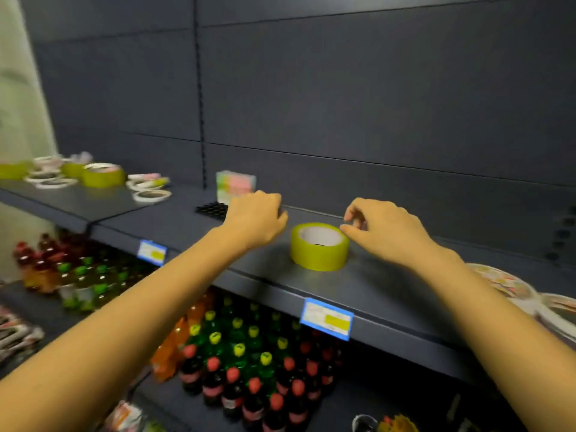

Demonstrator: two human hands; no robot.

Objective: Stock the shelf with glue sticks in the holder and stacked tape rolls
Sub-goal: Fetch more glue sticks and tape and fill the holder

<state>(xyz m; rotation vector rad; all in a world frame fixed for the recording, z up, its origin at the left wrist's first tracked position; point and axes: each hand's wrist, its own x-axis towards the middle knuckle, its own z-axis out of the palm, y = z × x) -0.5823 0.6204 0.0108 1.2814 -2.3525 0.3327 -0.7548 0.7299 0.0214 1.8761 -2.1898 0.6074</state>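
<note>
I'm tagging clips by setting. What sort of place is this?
Most likely a shop aisle: dark metal shelves with blue price labels on their front edges, rows of bottled drinks below, and a tape roll set out above.

Left hand [255,218] stretched forward, knuckles up, fingers curled under and hidden; right hand [385,233] alongside, fingers loosely curled, gripping nothing.
</note>
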